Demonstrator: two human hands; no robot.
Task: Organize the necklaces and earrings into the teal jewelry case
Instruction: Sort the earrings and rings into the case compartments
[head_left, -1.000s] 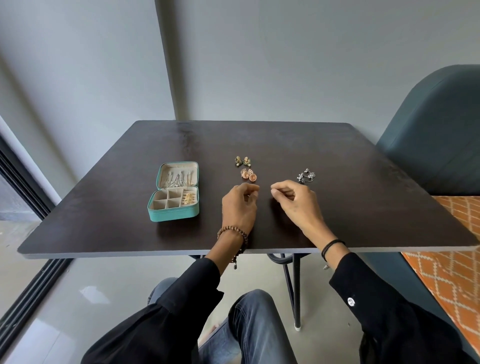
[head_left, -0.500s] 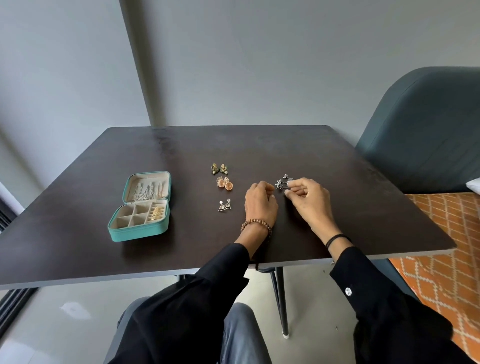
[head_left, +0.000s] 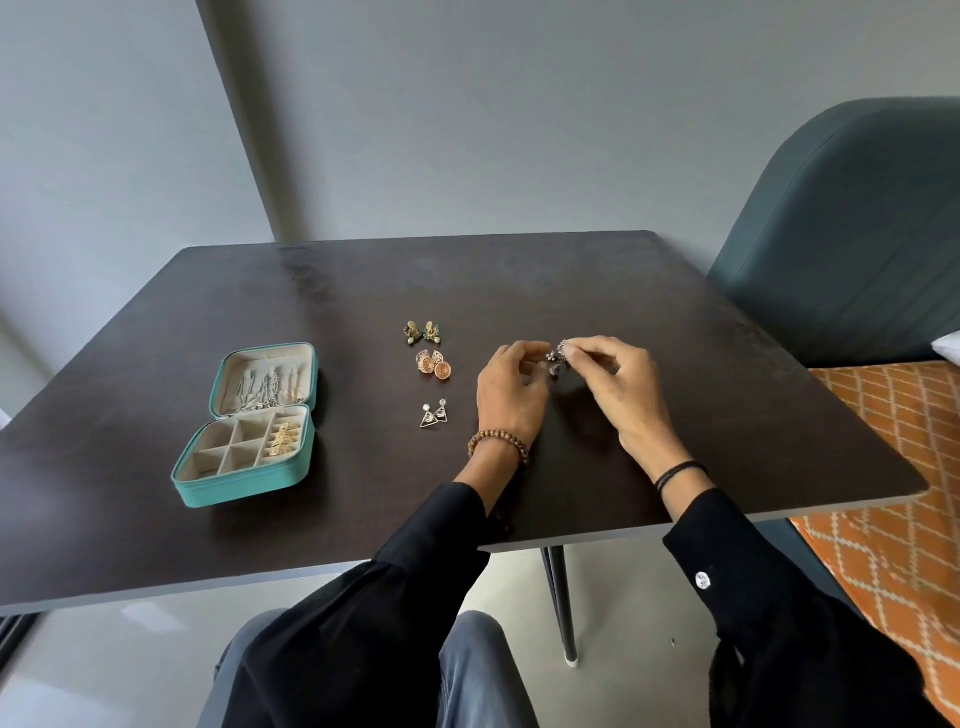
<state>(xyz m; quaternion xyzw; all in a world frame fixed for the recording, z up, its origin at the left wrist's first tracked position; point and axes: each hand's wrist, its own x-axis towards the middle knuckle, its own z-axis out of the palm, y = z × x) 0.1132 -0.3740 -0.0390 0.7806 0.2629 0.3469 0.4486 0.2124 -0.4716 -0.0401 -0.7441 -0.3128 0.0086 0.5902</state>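
The right hand (head_left: 618, 384) pinches a silver earring (head_left: 558, 357) just above the bench (head_left: 701, 322). The left hand (head_left: 511, 392) curls beside it; whether it grips, I cannot tell. The teal jewelry case (head_left: 234, 488) lies open well to the left, with three earring pairs (head_left: 432, 366) between it and the hands.

Looking down on a dark brown table (head_left: 675, 312) reaching toward a plain grey wall (head_left: 519, 104) at the far side. Noticing a grey-blue padded chair (head_left: 841, 249) standing at the far right, beside the table. Seeing an orange diamond-patterned rug (head_left: 883, 519) lying near right, and a thin black table leg (head_left: 558, 597) resting on a pale glossy floor (head_left: 104, 665).
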